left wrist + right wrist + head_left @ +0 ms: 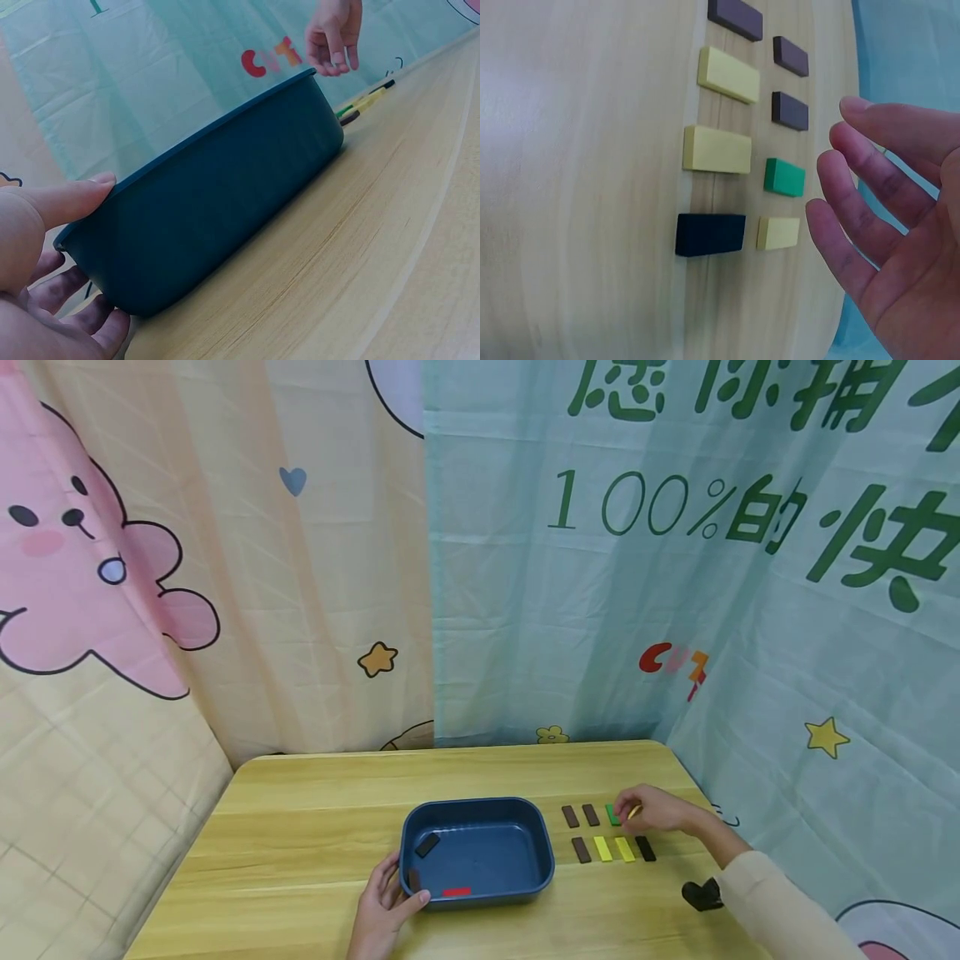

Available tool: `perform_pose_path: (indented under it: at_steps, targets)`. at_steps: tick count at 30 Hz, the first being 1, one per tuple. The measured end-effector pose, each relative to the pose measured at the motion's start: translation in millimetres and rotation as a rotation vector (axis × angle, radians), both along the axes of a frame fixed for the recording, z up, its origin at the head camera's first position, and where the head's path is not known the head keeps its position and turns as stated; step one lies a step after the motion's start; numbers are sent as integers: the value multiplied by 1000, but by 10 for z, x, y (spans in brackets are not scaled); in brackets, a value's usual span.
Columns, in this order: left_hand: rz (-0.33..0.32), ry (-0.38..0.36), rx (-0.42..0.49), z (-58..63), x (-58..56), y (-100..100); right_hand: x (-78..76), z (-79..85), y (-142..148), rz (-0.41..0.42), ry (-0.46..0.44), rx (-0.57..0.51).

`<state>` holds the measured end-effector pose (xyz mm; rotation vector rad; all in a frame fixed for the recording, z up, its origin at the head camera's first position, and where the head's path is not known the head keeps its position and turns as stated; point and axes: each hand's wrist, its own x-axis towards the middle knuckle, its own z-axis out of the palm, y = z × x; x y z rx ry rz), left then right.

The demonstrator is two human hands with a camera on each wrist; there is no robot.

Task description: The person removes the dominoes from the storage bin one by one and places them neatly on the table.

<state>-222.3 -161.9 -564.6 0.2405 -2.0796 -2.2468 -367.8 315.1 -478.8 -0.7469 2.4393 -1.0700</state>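
Note:
A dark blue plastic tub (pixel 552 860) stands on the table. My left hand (pixel 381 906) grips its near left corner, thumb on the rim and fingers against the outer wall. Inside the tub lie a black block (pixel 427 845), a brown block (pixel 414 881) and a red block (pixel 457 892). My right hand (pixel 651 811) hovers over the back row of blocks, with loosely bent fingers and nothing between them. Closest to it are a green block (pixel 784 177) and a yellow block (pixel 778 233); two brown blocks (pixel 790 111) share that row.
The front row holds a brown block (pixel 581 850), two yellow blocks (pixel 603 849) and a black block (pixel 646 848). A black object (pixel 702 895) sits by the right sleeve. Printed curtains (pixel 525 610) hang behind the wooden table (pixel 300 843).

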Motion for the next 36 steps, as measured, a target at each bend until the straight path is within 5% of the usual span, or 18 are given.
perform_pose_path:
  at_steps: [16, 36]
  targets:
    - [5, 26, -20, -11, -6, -2, -110, 180, -375, 115, 33, 76]
    - [-4, 7, 3, -7, 7, 4, -167, 475, -824, 279, -121, 193]
